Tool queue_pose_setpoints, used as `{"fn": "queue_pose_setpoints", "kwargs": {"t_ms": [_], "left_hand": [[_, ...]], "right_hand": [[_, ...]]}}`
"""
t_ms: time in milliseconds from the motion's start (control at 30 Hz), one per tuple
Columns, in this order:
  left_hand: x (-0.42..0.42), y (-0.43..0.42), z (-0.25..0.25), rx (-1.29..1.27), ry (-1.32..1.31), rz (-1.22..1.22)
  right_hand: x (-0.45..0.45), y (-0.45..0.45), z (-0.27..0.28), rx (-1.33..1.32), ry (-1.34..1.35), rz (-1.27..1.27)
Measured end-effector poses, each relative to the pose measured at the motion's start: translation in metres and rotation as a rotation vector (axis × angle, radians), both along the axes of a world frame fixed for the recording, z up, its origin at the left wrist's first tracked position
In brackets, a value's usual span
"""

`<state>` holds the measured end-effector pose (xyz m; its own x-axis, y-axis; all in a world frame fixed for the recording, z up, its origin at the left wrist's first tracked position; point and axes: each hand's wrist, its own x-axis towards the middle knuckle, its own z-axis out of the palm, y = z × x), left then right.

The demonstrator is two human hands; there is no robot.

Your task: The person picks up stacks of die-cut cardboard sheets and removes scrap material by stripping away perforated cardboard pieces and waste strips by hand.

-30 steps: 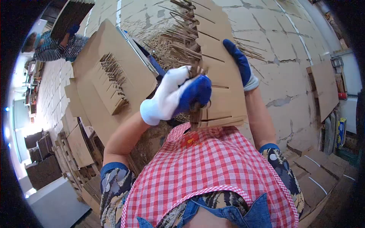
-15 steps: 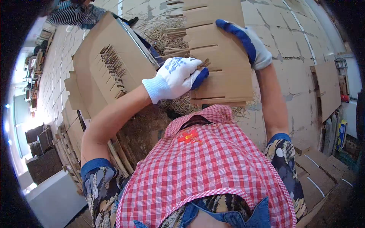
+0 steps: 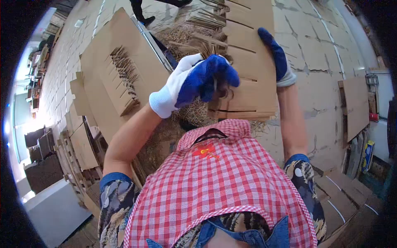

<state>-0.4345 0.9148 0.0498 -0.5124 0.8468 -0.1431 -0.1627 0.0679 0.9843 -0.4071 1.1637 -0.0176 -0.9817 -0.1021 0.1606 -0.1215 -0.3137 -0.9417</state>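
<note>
My left hand [image 3: 202,80], in a white glove with a blue coated palm, is at the left edge of a stack of slotted cardboard sheets [image 3: 252,62]. Its fingers are curled round blurred brown cardboard strips [image 3: 223,90], partly hidden by the glove. Just beyond that hand, more thin strips [image 3: 210,43] fan out from the stack's edge. My right hand [image 3: 279,58], gloved alike, lies along the stack's right edge with its fingers stretched out, the blue side against the cardboard.
At the left, another cardboard stack [image 3: 97,78] bears a row of bent strips [image 3: 124,68]. Loose scraps [image 3: 184,35] litter the floor beyond my left hand. A person's dark-clad leg [image 3: 138,10] shows at the top. A cardboard panel [image 3: 355,105] leans at the right.
My left hand has turned so that its blue palm side shows, drawing brown strips towards me. My right hand stays on the stack's edge. The other person's patterned clothing has left the view.
</note>
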Motion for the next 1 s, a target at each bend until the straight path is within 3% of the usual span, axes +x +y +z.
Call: {"fn": "queue_pose_setpoints", "kwargs": {"t_ms": [100, 133, 233, 333, 367, 467, 533, 633, 733, 900, 1000], "left_hand": [[0.004, 0.006, 0.009, 0.004, 0.058, -0.014], [0.0, 0.002, 0.009, -0.027, -0.013, -0.089], [-0.006, -0.005, 0.004, -0.101, -0.161, -0.24], [-0.003, -0.006, -0.02, -0.27, 0.16, -0.025], [-0.004, -0.008, -0.027, -0.272, 0.156, -0.021], [-0.016, -0.01, -0.047, -0.5, 0.706, -0.094], [-0.018, -0.012, -0.059, -0.493, 0.713, -0.1], [-0.019, -0.013, -0.065, -0.479, 0.737, -0.093], [-0.022, -0.007, -0.053, -0.63, 0.57, -0.109], [-0.039, -0.005, -0.063, -0.576, 0.501, -0.161], [-0.055, -0.006, -0.092, -0.488, 0.953, -0.776]], "right_hand": [[0.004, -0.014, -0.023, -0.736, -0.387, 0.11], [0.001, -0.011, -0.028, -0.731, -0.387, 0.111], [-0.006, -0.008, -0.039, -0.325, -0.25, 0.012], [-0.008, -0.011, -0.043, 0.076, -0.112, -0.078], [-0.007, -0.013, -0.042, 0.211, -0.065, -0.105], [-0.014, -0.028, -0.012, 0.381, -0.182, -0.155], [-0.018, -0.036, -0.002, 0.46, -0.252, -0.183], [-0.041, -0.037, -0.002, 1.193, -0.244, -0.146], [-0.036, -0.048, 0.026, 1.143, -0.267, -0.241], [-0.025, -0.073, 0.092, 1.024, -0.322, -0.475], [-0.027, -0.097, 0.102, 1.198, -0.178, -0.358]]}}
